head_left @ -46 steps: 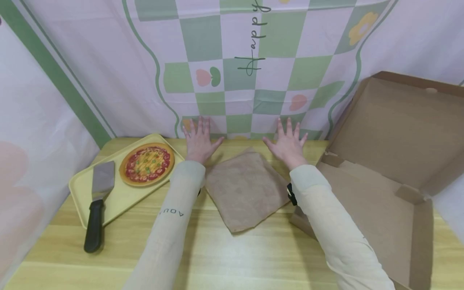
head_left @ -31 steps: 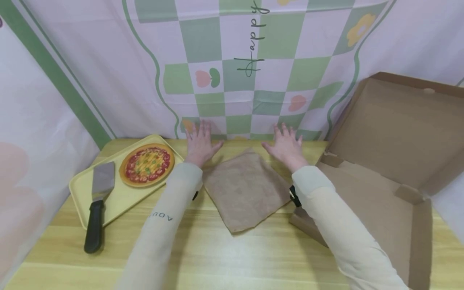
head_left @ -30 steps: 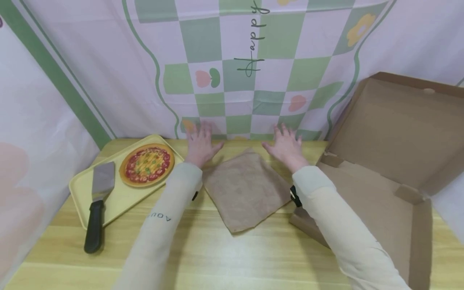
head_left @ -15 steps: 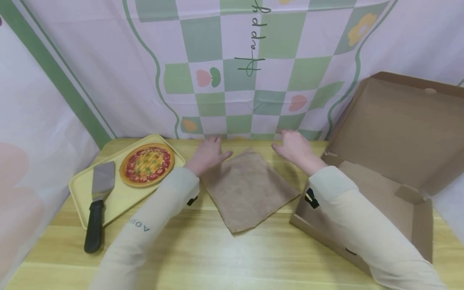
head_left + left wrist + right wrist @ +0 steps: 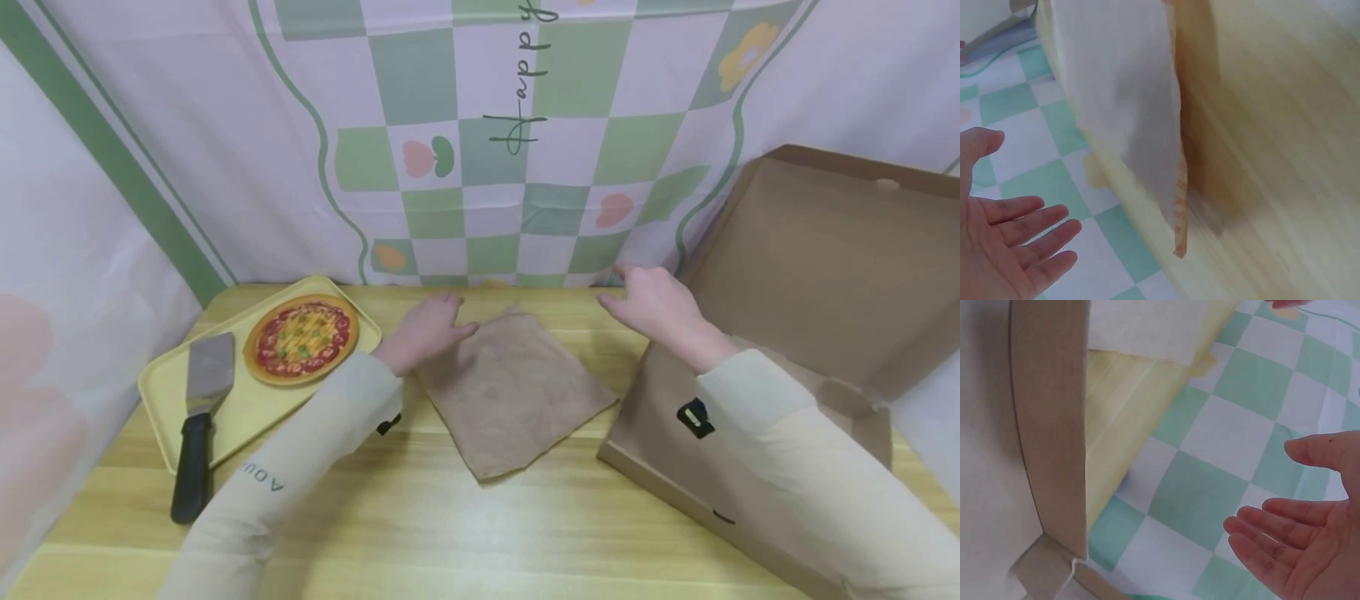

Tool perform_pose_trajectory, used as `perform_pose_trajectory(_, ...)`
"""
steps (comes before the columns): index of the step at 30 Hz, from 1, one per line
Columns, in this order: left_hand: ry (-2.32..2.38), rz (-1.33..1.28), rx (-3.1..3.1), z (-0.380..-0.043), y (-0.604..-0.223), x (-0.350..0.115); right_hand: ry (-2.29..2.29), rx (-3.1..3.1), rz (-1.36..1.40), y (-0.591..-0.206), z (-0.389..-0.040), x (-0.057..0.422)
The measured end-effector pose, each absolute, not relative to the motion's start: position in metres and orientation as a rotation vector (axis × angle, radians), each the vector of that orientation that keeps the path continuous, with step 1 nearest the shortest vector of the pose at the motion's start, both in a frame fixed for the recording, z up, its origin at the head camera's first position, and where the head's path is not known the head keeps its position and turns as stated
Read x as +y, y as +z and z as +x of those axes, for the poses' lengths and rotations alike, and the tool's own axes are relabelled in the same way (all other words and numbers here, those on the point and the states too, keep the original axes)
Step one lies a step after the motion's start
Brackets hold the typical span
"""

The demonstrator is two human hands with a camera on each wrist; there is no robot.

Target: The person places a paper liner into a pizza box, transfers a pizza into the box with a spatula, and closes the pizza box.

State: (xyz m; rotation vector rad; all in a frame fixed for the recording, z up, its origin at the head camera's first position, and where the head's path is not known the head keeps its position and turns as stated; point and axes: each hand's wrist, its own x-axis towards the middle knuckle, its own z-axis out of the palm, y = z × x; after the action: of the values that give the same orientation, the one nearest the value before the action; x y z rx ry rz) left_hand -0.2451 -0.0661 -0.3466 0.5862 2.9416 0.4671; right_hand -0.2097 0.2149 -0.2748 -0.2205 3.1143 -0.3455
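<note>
In the head view a brown paper bag (image 5: 517,392) lies flat in the middle of the table. My left hand (image 5: 427,331) is over its upper left edge, holding nothing; the left wrist view shows that palm (image 5: 997,256) with fingers loosely extended beside the paper. Past the bag's right side, my right hand (image 5: 663,308) hangs near the left edge of an open cardboard pizza box (image 5: 652,425). Its fingers and thumb are spread and hold nothing in the right wrist view, where the box wall (image 5: 1050,425) stands to the left.
At the left, a yellow tray (image 5: 255,417) bears a pizza (image 5: 302,339) and a spatula (image 5: 210,375), whose black handle sticks out over the tray's front edge. The box lid (image 5: 832,258) leans back against the checkered cloth (image 5: 491,212) behind the wooden table (image 5: 450,533).
Both hands have drawn back from the cloth toward the table, their fingers less spread. My right hand has moved right toward the box; the left has shifted a little. Bag, tray and box have stayed put.
</note>
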Motion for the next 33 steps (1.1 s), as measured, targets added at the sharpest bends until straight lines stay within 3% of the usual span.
perform_pose_trajectory(33, 0.527, 0.443, 2.941, -0.240, -0.367, -0.083, -0.425, 3.106, -0.156, -0.252, -0.150, 0.288)
